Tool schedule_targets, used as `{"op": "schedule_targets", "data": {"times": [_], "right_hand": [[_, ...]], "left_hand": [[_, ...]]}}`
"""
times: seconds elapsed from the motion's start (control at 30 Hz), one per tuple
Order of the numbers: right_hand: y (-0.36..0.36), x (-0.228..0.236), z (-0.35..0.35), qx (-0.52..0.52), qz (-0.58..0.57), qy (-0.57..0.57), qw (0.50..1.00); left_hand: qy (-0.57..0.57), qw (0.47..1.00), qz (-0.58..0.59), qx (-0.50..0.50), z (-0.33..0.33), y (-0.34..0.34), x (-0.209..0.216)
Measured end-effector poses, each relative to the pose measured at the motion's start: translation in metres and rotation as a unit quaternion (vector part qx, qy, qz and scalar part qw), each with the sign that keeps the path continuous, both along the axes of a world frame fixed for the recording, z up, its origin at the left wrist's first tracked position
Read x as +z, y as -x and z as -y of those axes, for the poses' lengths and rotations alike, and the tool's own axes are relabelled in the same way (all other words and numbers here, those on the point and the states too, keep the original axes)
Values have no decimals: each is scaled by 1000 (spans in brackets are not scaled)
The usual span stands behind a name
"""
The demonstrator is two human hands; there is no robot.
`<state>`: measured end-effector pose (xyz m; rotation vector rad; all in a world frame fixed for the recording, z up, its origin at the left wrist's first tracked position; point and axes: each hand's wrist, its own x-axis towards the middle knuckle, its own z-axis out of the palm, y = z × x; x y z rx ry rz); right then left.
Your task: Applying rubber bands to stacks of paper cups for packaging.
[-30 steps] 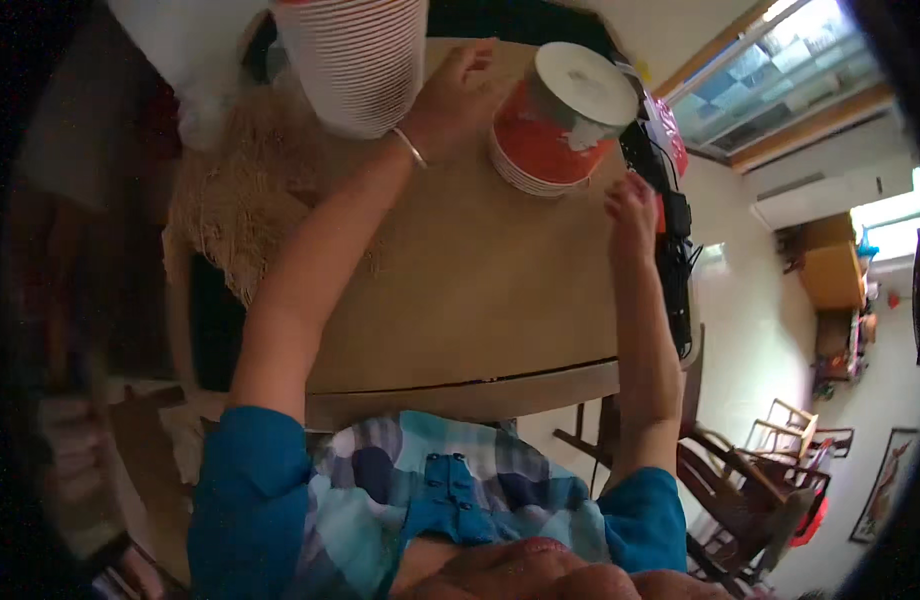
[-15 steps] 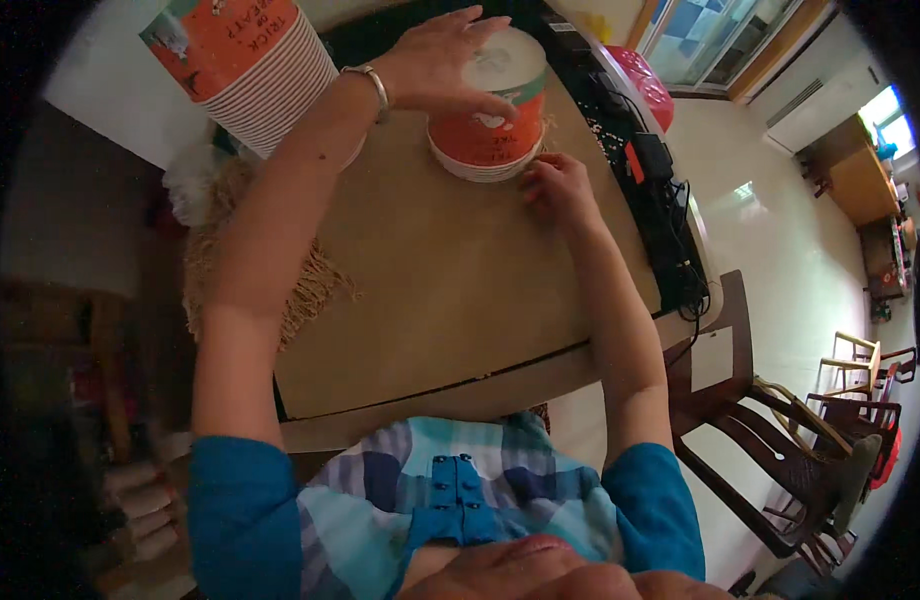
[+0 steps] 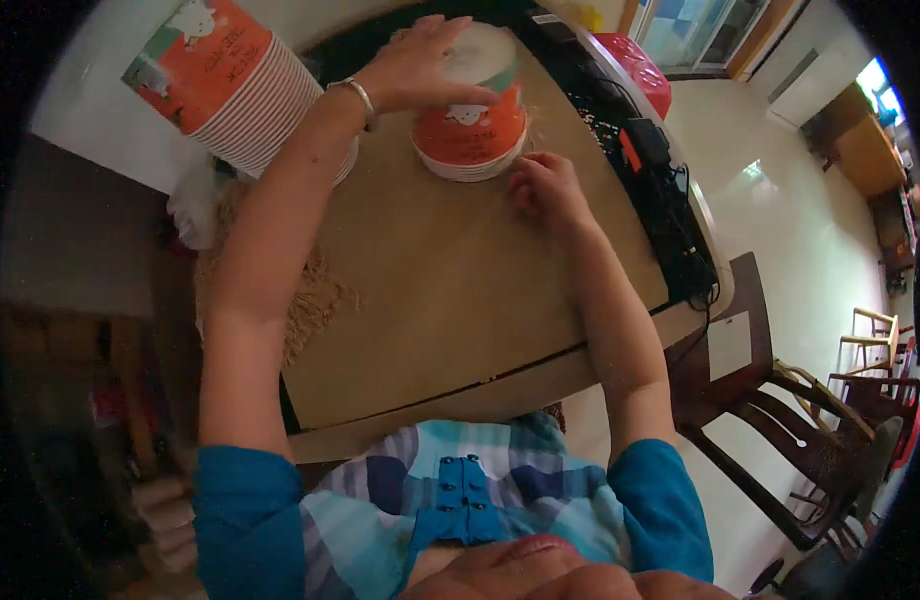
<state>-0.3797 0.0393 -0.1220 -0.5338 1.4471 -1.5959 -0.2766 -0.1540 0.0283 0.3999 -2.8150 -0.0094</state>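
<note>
A short stack of orange, green and white paper tubs (image 3: pixel 470 135) stands upside down on the brown tabletop board (image 3: pixel 430 290), pale base up and rims at the bottom. Around its upper left side my left hand (image 3: pixel 415 70) is spread, thumb across the front and fingers toward the back, holding it. Beside the lower right rim, my right hand (image 3: pixel 552 190) has its fingers curled together; what is in them, if anything, is hidden. A few thin tan strands show at the tubs' right side. Left of my left wrist leans a tall nested stack of matching tubs (image 3: pixel 240 90).
Tan stringy fringe (image 3: pixel 315 310) and crumpled clear plastic (image 3: pixel 193 205) lie at the left edge, partly behind my left arm. A black adapter (image 3: pixel 645 143) and cables run along the right edge. A dark wooden chair (image 3: pixel 770 400) stands to the right, a red stool (image 3: pixel 635 70) beyond the table.
The view has shifted slightly, so the tubs and both hands appear a little farther left. My left hand stays around the tubs, and my right hand remains beside their rim with fingers curled.
</note>
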Motion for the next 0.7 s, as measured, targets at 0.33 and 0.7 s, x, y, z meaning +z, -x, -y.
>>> {"op": "schedule_targets", "data": {"times": [0.33, 0.7], "right_hand": [[-5, -1, 9, -5, 57, -33, 998], [-5, 4, 2, 36, 22, -15, 999]], "left_hand": [[-6, 995, -72, -72, 5, 1, -2], [-9, 994, -40, -103, -1, -12, 8]]}}
